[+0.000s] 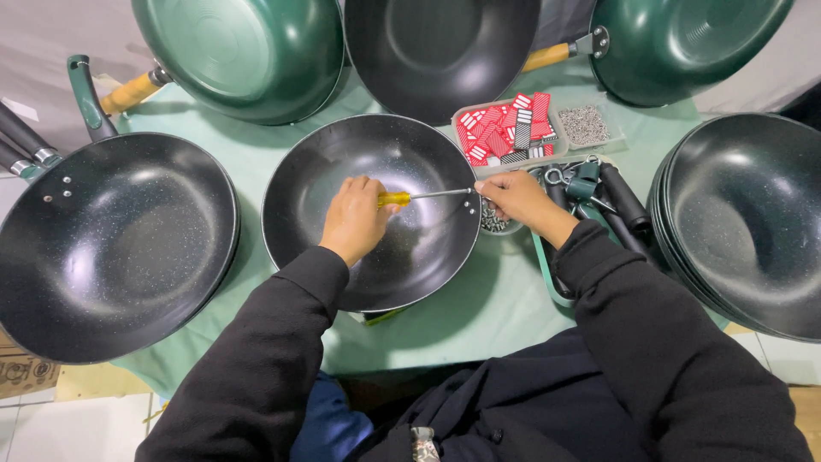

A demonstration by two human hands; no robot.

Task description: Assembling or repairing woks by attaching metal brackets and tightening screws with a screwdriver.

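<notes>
Nearest the camera, two black sleeves reach forward over a desk covered in a pale green cloth. Between them sits a black speckled wok, open side up, its far right rim pierced by two small rivet holes. The left hand lies inside the bowl, its fingers closed around the yellow handle of a screwdriver. The tool's long axis runs nearly level from left to right, handle toward the left hand and steel shaft pointing at the rim holes. The right hand meets the tip there from outside the wok, its fingers pinched together at the rim on something too small to make out. So the fastening point lies to the right of the left hand and just beside the right hand, which is the nearer of the two.

Just beyond the right hand lie black pan handles with green collars, and under it a small dish of screws. Further back is a clear tray of red and white tags and another tray of small metal hardware. Stacked black woks stand at the right, a handled wok at the left, and green-backed woks lean along the far edge.
</notes>
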